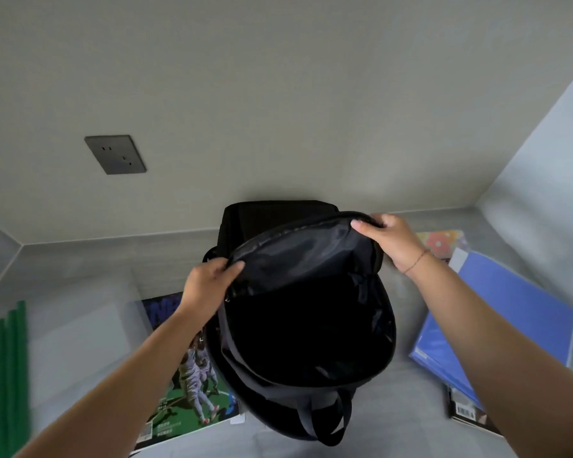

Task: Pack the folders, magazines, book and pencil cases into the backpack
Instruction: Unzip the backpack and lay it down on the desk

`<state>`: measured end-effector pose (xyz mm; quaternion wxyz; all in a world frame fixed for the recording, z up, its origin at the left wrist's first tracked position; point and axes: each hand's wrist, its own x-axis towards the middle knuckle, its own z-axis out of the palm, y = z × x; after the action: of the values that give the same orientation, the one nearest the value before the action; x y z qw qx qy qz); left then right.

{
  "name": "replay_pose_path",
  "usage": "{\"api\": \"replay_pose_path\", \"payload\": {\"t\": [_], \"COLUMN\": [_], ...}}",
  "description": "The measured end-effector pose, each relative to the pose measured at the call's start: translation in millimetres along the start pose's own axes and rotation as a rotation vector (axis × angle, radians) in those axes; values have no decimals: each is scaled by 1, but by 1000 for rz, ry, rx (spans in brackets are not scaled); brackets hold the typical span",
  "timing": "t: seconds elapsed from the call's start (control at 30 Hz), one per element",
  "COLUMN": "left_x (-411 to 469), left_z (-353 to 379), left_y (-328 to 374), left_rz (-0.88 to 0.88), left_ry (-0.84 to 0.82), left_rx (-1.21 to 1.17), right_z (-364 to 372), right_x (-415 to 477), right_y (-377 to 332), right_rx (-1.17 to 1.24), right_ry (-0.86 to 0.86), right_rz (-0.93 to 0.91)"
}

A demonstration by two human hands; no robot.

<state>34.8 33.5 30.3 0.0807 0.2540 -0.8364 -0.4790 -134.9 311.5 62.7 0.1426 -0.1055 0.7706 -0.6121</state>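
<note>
A black backpack (298,325) stands in the middle of the grey surface with its main compartment unzipped and its dark inside showing. My left hand (209,282) grips the left edge of the raised front flap. My right hand (391,242) grips the flap's upper right edge. A sports magazine (186,385) lies partly under the backpack on the left. A blue folder (500,319) lies on the right, on top of a book or magazine (467,411) with a barcode. A flowery item (444,242) lies behind the folder.
A clear folder with green spines (4,375) lies at the far left edge. Walls close the surface in at the back and on both sides. A grey wall socket (115,154) sits on the back wall.
</note>
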Motion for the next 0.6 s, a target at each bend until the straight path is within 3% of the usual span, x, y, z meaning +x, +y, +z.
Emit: {"api": "replay_pose_path", "payload": {"t": [0.2,0.3,0.47,0.6], "left_x": [62,81,104,114], "left_z": [1,7,17,26], "left_y": [12,16,8,-6], "left_rz": [-213,-246,-264,-330], "left_ry": [66,89,168,231], "left_rx": [-396,-431,-219,-39], "right_z": [-9,-18,-9,5], "right_x": [16,13,47,78], "right_y": [43,77,86,91], "right_rx": [-87,-199,6,-71], "right_ry": [-235,-271,4,144], "right_rz": [102,199,277,310]}}
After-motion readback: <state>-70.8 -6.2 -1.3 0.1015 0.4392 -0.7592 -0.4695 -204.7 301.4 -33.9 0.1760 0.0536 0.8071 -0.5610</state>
